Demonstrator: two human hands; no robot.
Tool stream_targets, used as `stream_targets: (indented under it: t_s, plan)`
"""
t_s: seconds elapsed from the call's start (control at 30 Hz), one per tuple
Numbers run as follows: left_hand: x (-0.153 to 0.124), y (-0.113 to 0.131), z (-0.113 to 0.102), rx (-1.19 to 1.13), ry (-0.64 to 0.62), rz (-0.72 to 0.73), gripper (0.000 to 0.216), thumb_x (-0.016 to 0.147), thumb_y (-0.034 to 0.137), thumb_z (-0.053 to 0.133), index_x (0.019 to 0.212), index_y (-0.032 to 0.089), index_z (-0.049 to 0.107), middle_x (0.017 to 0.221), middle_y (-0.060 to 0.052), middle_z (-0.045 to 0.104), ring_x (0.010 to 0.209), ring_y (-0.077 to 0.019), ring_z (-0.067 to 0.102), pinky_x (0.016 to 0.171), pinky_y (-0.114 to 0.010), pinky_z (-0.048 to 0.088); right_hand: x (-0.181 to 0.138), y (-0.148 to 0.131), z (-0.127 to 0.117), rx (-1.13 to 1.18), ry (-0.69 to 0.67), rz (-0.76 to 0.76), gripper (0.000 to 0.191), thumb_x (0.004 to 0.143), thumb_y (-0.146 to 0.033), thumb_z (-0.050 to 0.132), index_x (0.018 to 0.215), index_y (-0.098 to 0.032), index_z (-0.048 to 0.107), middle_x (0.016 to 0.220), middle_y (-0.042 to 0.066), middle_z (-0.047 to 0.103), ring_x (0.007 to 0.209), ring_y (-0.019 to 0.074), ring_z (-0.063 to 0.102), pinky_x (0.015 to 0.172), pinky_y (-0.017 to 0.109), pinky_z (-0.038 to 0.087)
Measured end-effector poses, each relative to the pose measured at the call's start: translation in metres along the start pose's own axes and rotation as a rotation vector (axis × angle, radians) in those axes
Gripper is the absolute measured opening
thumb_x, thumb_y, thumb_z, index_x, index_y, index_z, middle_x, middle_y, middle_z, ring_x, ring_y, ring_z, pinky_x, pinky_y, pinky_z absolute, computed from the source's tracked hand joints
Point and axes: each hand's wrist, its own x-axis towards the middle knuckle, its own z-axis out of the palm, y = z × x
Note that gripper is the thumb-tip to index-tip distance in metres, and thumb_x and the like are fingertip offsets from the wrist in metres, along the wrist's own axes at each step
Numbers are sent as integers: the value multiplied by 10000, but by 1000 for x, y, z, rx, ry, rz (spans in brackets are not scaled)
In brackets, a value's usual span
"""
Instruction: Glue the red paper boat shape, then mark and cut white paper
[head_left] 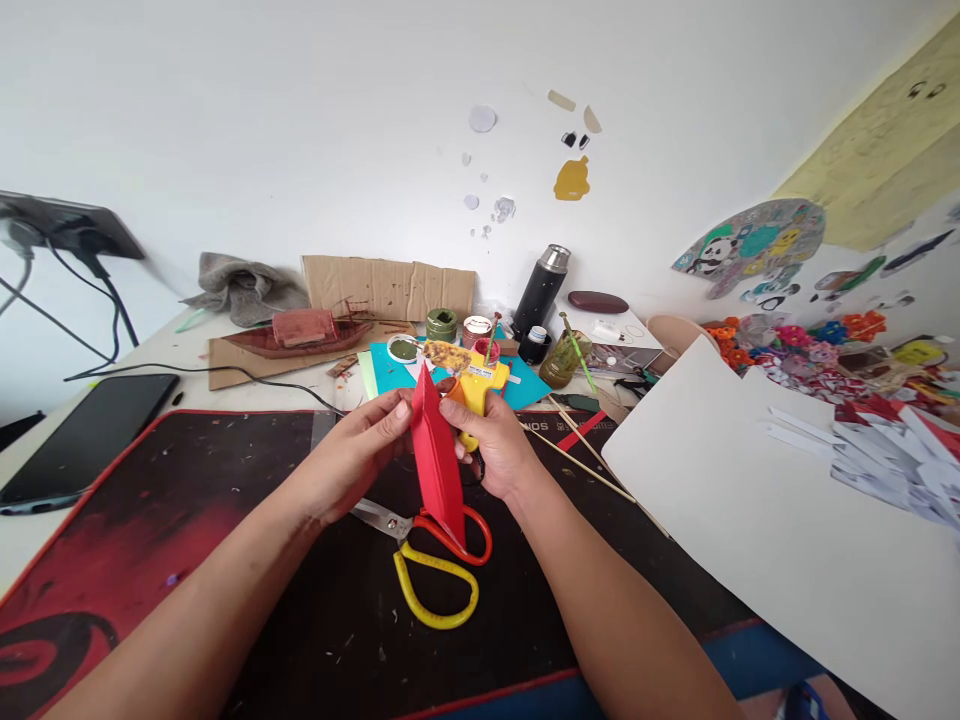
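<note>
A folded red paper piece (436, 450), long and pointed at its upper end, stands nearly upright between my hands. My left hand (375, 425) pinches its left side, thumb in front and fingers behind. The yellow hot glue gun (472, 390) is in my right hand (495, 440), its stained nozzle end pointing left above the paper's tip. My right thumb also presses on the paper's right edge; the other fingers are mostly hidden. Below, scissors (437, 590) with one red and one yellow handle lie on the dark mat (322, 620), partly covered by the paper.
Behind are blue paper (532, 385), paint jars (441, 324), a black thermos (538, 290) and a brown model boat (300, 335) on cardboard. A phone (86, 440) lies left. Thin sticks (592, 470), white sheets (750, 520) and folded paper pieces (892, 460) are right.
</note>
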Motion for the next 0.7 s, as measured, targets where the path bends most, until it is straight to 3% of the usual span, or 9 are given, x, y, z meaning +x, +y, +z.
stream_targets:
  t_s: [0.13,0.33,0.5,0.7]
  plan:
    - [1,2,-1,-96,11,-34,462,793,650,887,996,239,826,1096,-127,837,1008,-339,783,874,-452,632,-1,-2,-1,34,50,13,554,655,-480,1010,1039,-227,703,663,-80,635,438,69,425,373,186,303]
    - [1,3,0,-109,53,-41,389,747,529,961,960,236,819,1017,-93,816,832,-235,725,762,-363,594,2,1,-3,42,82,-4,551,637,-492,1017,1035,-239,732,744,-45,692,518,109,542,406,206,389]
    - [1,3,2,-87,85,-39,422,695,526,1003,887,213,796,875,-33,741,718,-161,640,682,-297,537,0,4,-3,44,41,-30,574,659,-600,1001,1021,-234,745,778,-7,749,568,155,649,533,269,570]
    - [1,2,5,-77,80,-30,476,687,536,1009,979,228,793,875,-21,740,727,-165,647,671,-294,524,-1,6,-3,-12,19,-26,558,651,-611,1004,966,-234,738,734,-16,740,533,136,635,515,241,544]
